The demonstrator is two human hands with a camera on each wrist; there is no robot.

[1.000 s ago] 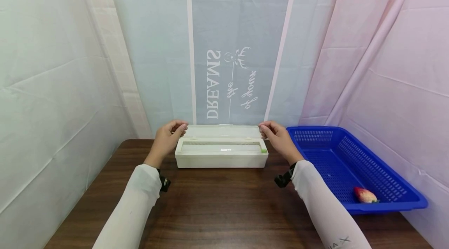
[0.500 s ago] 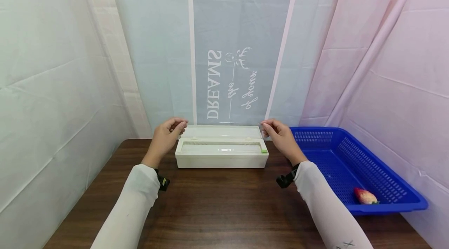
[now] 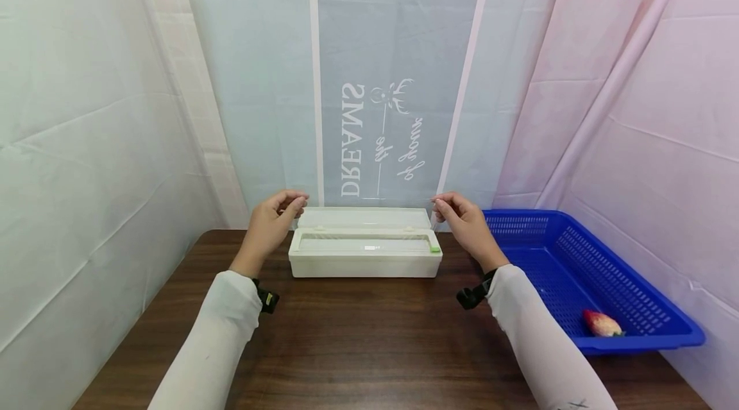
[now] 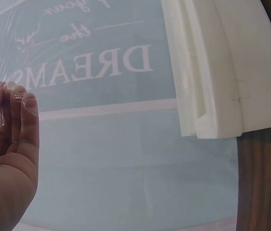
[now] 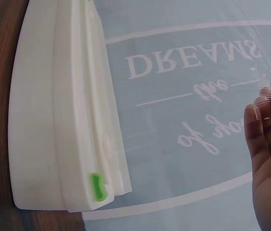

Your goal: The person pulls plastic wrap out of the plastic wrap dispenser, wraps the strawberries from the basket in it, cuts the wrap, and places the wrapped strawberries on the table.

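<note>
A white cling film dispenser (image 3: 365,266) stands near the table's far edge, its lid (image 3: 366,217) tipped up at the back. A small green slider (image 5: 98,186) sits at its right end. My left hand (image 3: 270,225) pinches one corner of the clear cling film (image 4: 5,53) between thumb and fingers. On the other side, my right hand (image 3: 466,230) pinches the opposite corner. The film's front edge stretches between both hands, slightly above the lid. Being transparent, most of the sheet is hard to make out in the head view.
A blue perforated basket (image 3: 629,269) stands at the right, with a red and pale strawberry-like fruit (image 3: 603,323) in its near corner. Brown wooden tabletop (image 3: 369,346) lies in front of the dispenser. A printed curtain (image 3: 398,25) hangs behind, with cloth walls on both sides.
Both hands have risen slightly, lifting the film's edge from about the lid's top to above it. The right hand has also shifted a little to the right. The dispenser has stayed in place.
</note>
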